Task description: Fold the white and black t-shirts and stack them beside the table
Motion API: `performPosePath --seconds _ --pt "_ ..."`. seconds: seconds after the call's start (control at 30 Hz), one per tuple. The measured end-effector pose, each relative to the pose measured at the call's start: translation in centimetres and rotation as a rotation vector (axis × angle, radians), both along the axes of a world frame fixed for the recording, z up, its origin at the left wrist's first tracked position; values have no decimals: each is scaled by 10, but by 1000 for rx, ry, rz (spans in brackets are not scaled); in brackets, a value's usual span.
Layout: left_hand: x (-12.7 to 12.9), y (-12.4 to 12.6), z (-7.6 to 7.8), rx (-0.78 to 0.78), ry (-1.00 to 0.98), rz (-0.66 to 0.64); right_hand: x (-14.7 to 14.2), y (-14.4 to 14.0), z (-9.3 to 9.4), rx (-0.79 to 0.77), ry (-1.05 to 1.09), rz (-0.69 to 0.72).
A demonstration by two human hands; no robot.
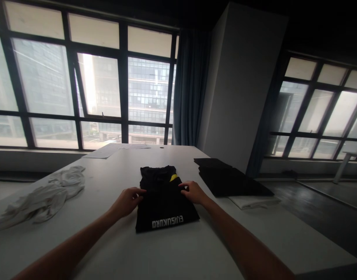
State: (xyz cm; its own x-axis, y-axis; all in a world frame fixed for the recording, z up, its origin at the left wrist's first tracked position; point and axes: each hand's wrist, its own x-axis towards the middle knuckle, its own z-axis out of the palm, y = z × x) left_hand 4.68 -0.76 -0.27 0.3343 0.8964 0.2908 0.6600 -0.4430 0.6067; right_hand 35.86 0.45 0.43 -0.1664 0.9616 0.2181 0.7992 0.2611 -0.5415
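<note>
A: Item under insp.?
B: Black shirt (pixel 163 202), folded flat, approx. ctr. of the near part of the tabletop (pixel 131 249). White lettering (pixel 167 221) along its near edge, upside down from the wearer's side. Yellow patch (pixel 173 177) at its far RH part.

A: LH posn.?
B: Left hand (pixel 127 200) at the shirt's left edge, fingertips touching the fabric. Thumb and index close to each other; can't tell if they're clamped on cloth or merely resting.

A: RH?
B: Right hand (pixel 194 191) at the opp. edge, approx. level w/ the left. Index and thumb bent, tips at the fabric; grip or light touch, can't tell either.

A: Other items, L side?
B: White cloth (pixel 57 194), crumpled, well apart from the shirt. Paper (pixel 99 153) lying flat at the far L end.

A: R side?
B: Black stack (pixel 230 181), prob. fabric, layers laid flat, apart from the shirt. Folded white cloth (pixel 251 202) partly under its near edge.

A: Surroundings?
B: Windows (pixel 149 89) beyond the far end, blue curtain (pixel 190 89) beside them, then a pillar (pixel 242 77). Rm. lighting dim.
</note>
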Motion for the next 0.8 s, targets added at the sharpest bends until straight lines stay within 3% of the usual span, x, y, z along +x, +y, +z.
performPosePath --seconds 0.17,0.27,0.33,0.4,0.57,0.67,0.8 --pt "-5 -4 0 93 169 40 -6 -7 0 59 -240 -43" --pt "-14 -6 4 113 231 -165 2 -11 5 79 -300 27" --pt "-21 -6 7 49 251 -323 12 -12 10 -1 -307 125" --pt "-29 -5 8 -26 255 -387 23 -11 13 -82 -294 201" --pt "-37 1 5 -156 250 -420 36 -11 16 -186 -212 320" --pt "-28 -1 4 -75 222 -382 32 -13 16 -173 -163 328" --pt "-15 -8 11 32 165 -385 24 -18 21 -33 -73 336"
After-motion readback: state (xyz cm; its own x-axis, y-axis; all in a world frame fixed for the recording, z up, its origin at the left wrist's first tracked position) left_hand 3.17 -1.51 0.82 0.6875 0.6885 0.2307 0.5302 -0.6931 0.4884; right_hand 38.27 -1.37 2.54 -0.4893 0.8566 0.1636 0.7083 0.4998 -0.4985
